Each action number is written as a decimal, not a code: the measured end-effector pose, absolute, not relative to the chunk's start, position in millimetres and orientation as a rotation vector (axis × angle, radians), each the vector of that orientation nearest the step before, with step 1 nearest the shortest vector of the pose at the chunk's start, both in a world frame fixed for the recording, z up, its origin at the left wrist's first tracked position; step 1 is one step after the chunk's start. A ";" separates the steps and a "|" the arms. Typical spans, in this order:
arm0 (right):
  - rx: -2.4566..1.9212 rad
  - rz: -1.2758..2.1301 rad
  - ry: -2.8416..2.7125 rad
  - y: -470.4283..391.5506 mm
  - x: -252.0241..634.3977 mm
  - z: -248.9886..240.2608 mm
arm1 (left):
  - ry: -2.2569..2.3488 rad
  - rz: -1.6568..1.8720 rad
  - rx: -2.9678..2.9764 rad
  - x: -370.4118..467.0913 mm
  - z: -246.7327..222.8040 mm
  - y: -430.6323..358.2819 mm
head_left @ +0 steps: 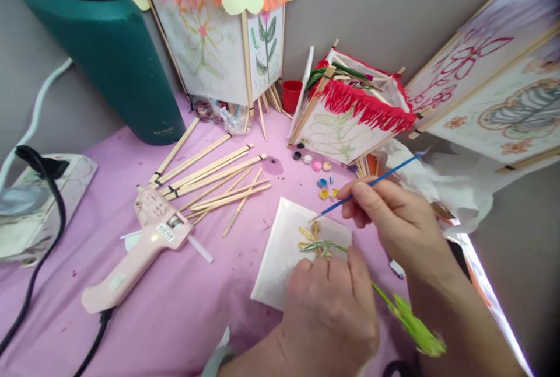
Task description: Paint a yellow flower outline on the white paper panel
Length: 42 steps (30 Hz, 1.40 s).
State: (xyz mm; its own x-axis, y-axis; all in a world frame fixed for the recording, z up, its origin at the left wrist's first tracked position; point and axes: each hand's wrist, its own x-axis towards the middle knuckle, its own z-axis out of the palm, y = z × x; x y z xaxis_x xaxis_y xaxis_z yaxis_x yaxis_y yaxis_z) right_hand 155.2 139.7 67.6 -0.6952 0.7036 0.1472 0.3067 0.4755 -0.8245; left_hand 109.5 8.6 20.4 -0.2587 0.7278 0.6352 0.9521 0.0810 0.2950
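Note:
My right hand (pixel 394 219) is closed around a thin blue paintbrush (pixel 371 184), its tip just above a white square panel (pixel 273 272). On the panel is a yellow flower (pixel 315 230) with several petals; whether it is painted or attached I cannot tell. My left hand (pixel 332 301) is closed over the panel's lower right part, holding a green stem (pixel 326 245). One end of the stem lies across the flower, and a bright green leafy end (pixel 417 330) sticks out to the right beyond the hand. My left fingertips are hidden.
Small paint dabs (pixel 322 183) lie above the panel. To the left are wooden sticks (pixel 214 170) and a corded pink glue gun (pixel 144 248). Behind stand decorated paper lanterns (pixel 210 44), a red-fringed one (pixel 341 132), a red cup (pixel 291 97) and a teal bottle (pixel 105 56).

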 end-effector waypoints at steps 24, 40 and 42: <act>-0.633 0.898 -2.704 144.5 148.1 67.4 | -2.201 -1.046 -1.521 120.5 16.3 16.8; -0.622 0.820 -2.782 142.9 144.1 63.7 | -2.063 -0.959 -1.663 110.2 10.9 14.1; -0.619 0.828 -2.785 142.3 143.1 62.8 | -2.057 -0.971 -1.672 109.7 10.3 14.3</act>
State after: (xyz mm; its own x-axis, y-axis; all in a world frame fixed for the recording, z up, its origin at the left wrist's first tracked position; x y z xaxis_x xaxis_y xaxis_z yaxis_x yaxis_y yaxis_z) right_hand 143.1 142.3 62.8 -0.8994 0.4350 0.0442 0.3403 0.7598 -0.5540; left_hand 109.7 14.3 10.3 -0.2661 0.7336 0.6254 0.9490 0.0857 0.3033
